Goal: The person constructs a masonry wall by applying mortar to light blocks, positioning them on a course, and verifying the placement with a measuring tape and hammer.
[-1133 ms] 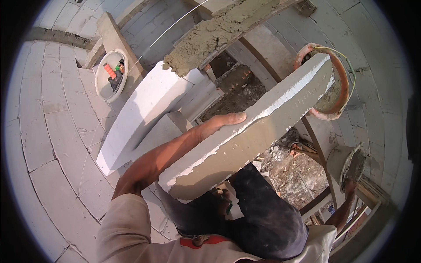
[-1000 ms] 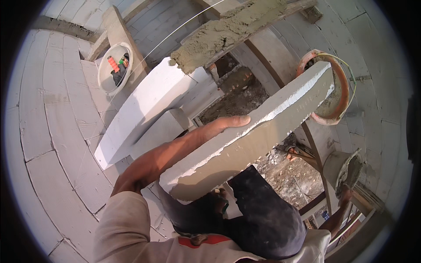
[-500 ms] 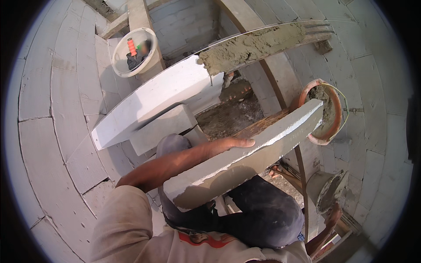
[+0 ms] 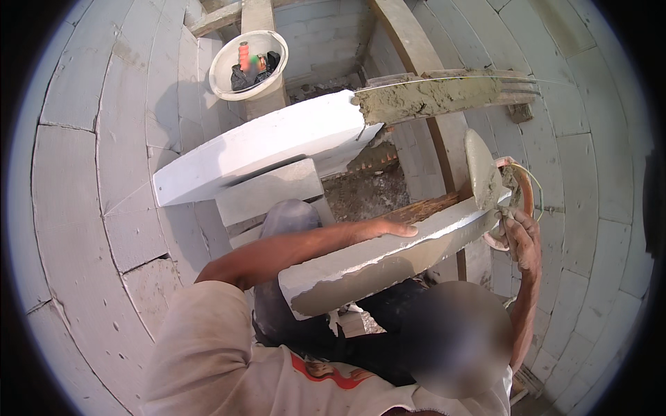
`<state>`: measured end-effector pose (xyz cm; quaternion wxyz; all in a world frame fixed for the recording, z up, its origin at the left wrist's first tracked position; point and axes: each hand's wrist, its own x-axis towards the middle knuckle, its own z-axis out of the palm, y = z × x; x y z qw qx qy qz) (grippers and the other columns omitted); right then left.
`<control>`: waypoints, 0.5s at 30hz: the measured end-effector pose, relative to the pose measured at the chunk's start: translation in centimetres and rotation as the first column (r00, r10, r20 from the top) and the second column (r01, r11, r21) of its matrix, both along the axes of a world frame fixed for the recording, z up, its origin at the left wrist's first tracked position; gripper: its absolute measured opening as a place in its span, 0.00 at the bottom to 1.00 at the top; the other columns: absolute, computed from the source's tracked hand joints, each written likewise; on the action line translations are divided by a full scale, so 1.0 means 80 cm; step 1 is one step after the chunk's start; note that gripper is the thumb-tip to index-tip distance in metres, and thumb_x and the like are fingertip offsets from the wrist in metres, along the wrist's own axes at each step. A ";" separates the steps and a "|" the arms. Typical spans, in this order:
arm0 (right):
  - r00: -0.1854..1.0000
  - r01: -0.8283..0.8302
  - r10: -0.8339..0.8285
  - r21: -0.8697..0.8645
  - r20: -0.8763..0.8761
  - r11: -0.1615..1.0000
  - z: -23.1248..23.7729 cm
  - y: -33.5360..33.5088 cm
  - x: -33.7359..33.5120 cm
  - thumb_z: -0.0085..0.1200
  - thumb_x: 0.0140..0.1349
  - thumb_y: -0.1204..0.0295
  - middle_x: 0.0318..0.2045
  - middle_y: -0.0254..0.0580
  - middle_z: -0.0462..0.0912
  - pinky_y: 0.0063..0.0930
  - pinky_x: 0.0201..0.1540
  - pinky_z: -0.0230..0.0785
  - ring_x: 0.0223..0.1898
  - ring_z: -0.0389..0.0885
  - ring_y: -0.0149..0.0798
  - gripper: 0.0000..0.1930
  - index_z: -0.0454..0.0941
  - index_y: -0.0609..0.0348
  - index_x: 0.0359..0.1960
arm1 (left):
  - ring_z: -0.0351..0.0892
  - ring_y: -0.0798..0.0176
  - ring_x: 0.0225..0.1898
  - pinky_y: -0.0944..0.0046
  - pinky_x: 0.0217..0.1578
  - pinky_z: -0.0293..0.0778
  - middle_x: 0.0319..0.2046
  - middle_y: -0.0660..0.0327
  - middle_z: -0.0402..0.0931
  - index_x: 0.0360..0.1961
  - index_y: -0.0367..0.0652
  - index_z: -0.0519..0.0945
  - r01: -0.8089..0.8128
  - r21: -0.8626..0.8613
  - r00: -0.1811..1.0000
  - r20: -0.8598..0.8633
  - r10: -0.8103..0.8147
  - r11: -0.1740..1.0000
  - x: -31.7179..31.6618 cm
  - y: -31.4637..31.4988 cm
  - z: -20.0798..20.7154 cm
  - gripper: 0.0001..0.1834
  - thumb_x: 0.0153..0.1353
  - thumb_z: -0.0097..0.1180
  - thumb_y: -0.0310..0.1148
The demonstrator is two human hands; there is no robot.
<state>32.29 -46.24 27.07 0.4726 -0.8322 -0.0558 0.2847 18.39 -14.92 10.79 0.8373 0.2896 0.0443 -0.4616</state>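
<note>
Block (image 4: 381, 269): held in front of the body, above the lap, on the near side of the row made by the white block (image 4: 270, 139) and the mortar bed (image 4: 430, 100); well apart from both. Long axis slants from lower left, by the thighs, to upper right. Near face carries a brown-grey layer with a ragged pale margin along its upper edge. Whether the lap bears any weight: cannot tell.

Left grip (image 4: 388, 227): on the block, about midway along its far long edge. Thumb lies flat on the upper face; fingers out of sight behind, so the hold is read from the thumb and the raised block.

Right grip (image 4: 525, 243): fingers curled closed around the trowel (image 4: 480, 166), handle mostly covered. Sits just beside the block's right end. Blade stands steeply, tip up, grey mortar on it.

Key relation (judgement): trowel blade to the block's right end. The right grip is nearer that end; the left has the middle. From the right grip, the block runs away to the left and down, with the blade crossing its far right corner in view. Blade touching or just clear of the block: cannot tell from this angle.

Nearby: orange bucket (image 4: 529, 194) directly behind the right grip, partly covered by it.
</note>
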 end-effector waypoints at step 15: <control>0.072 -0.445 0.742 -0.644 0.667 0.622 -0.184 0.351 0.024 0.61 0.61 0.73 0.52 0.52 0.78 0.46 0.52 0.83 0.60 0.79 0.52 0.19 0.78 0.62 0.54 | 0.68 0.60 0.71 0.59 0.71 0.62 0.73 0.56 0.70 0.77 0.40 0.69 0.100 0.222 0.984 0.120 -0.129 0.970 0.002 -0.001 -0.003 0.42 0.75 0.54 0.60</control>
